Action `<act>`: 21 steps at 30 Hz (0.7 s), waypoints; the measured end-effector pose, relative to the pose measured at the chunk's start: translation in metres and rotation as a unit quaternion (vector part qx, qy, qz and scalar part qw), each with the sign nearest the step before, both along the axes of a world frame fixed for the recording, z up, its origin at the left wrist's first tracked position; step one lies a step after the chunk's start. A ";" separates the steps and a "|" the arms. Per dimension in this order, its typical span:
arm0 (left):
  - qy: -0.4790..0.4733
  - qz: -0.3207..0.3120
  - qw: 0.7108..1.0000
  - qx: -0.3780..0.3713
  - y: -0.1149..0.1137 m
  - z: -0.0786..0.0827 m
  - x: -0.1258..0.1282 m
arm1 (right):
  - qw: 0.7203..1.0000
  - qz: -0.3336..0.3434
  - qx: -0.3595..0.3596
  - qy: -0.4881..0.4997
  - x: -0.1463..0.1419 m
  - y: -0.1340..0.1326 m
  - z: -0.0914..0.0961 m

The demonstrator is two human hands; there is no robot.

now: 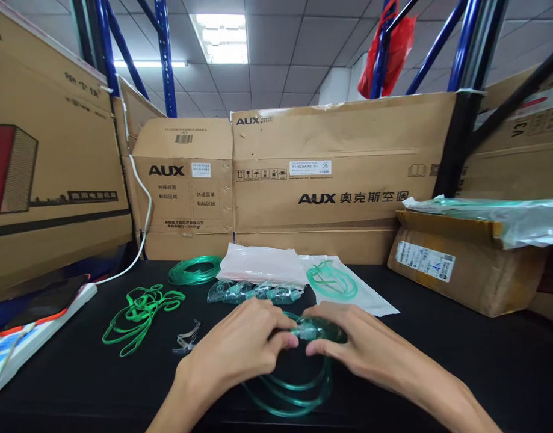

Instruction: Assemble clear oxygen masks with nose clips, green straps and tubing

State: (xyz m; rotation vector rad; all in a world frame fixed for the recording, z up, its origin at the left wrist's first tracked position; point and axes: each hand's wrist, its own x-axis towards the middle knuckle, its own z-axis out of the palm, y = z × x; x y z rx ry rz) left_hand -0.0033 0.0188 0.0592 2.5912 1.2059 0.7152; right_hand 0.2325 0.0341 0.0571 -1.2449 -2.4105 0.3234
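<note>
My left hand (242,346) and my right hand (348,343) meet at the middle of the black table (461,367). Both pinch a clear green plastic mask piece (313,329) between their fingertips. A coil of green tubing (294,391) hangs from it and loops below the hands. Behind the hands lies a row of several clear green masks (253,291). A stack of clear plastic bags (262,264) lies behind that row. One bagged coil of green tubing (333,279) sits right of the stack.
Green elastic straps (138,313) and a small metal clip (186,340) lie left. Another tubing coil (192,270) sits behind. A power strip with a phone (41,313) is at far left. AUX cardboard boxes (330,174) wall the back; a box with bagged goods (466,258) stands right.
</note>
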 end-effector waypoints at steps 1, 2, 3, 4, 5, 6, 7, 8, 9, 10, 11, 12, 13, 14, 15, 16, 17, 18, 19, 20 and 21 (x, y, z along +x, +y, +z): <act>-0.002 -0.006 1.000 -0.015 -0.001 0.000 -0.001 | 1.000 0.009 0.012 -0.025 0.003 0.000 0.001; -0.002 -0.012 1.000 -0.027 -0.001 0.001 -0.003 | 0.998 0.017 0.027 -0.052 0.006 0.000 0.002; 0.001 -0.018 0.999 -0.035 -0.002 0.001 -0.005 | 0.996 0.022 0.049 -0.076 0.008 0.000 0.002; 0.006 -0.022 0.999 -0.040 -0.004 0.000 -0.008 | 0.992 0.029 0.076 -0.093 0.011 0.000 0.000; 0.010 -0.021 0.999 -0.043 -0.006 -0.001 -0.012 | 0.988 0.037 0.108 -0.101 0.013 0.000 -0.003; 0.014 -0.017 0.999 -0.046 -0.009 -0.003 -0.016 | 0.983 0.046 0.146 -0.099 0.014 0.001 -0.008; 0.021 -0.012 0.998 -0.054 -0.012 -0.005 -0.021 | 0.978 0.053 0.183 -0.090 0.016 0.004 -0.013; 0.030 -0.006 0.997 -0.066 -0.016 -0.009 -0.025 | 0.972 0.059 0.215 -0.078 0.017 0.006 -0.020; 0.041 -0.001 0.996 -0.079 -0.020 -0.012 -0.029 | 0.967 0.062 0.239 -0.069 0.018 0.010 -0.025; 0.052 0.004 0.995 -0.091 -0.024 -0.016 -0.032 | 0.963 0.063 0.254 -0.064 0.019 0.012 -0.031; 0.062 0.009 0.993 -0.099 -0.027 -0.020 -0.034 | 0.961 0.061 0.261 -0.063 0.021 0.014 -0.035; 0.070 0.012 0.992 -0.104 -0.031 -0.024 -0.035 | 0.961 0.058 0.264 -0.065 0.023 0.014 -0.037; 0.076 0.014 0.992 -0.104 -0.034 -0.027 -0.034 | 0.960 0.054 0.265 -0.068 0.026 0.012 -0.039; 0.080 0.013 0.992 -0.101 -0.037 -0.029 -0.033 | 0.960 0.049 0.269 -0.068 0.029 0.007 -0.039; 0.081 0.010 0.992 -0.094 -0.039 -0.031 -0.031 | 0.960 0.041 0.271 -0.062 0.033 0.000 -0.040; 0.080 0.005 0.993 -0.082 -0.040 -0.033 -0.028 | 0.961 0.030 0.271 -0.049 0.037 -0.010 -0.040; 0.078 -0.002 0.995 -0.066 -0.041 -0.035 -0.024 | 0.964 0.019 0.265 -0.025 0.040 -0.021 -0.041; 0.074 -0.011 0.996 -0.047 -0.041 -0.039 -0.020 | 0.970 0.007 0.244 0.010 0.043 -0.033 -0.044; 0.071 -0.021 0.997 -0.023 -0.040 -0.043 -0.015 | 0.976 -0.004 0.210 0.056 0.044 -0.046 -0.047; 0.067 -0.033 0.997 0.007 -0.039 -0.048 -0.011 | 0.981 0.001 0.162 0.107 0.045 -0.058 -0.053; 0.063 -0.045 0.996 0.042 -0.038 -0.054 -0.007 | 0.983 0.006 0.094 0.159 0.045 -0.068 -0.060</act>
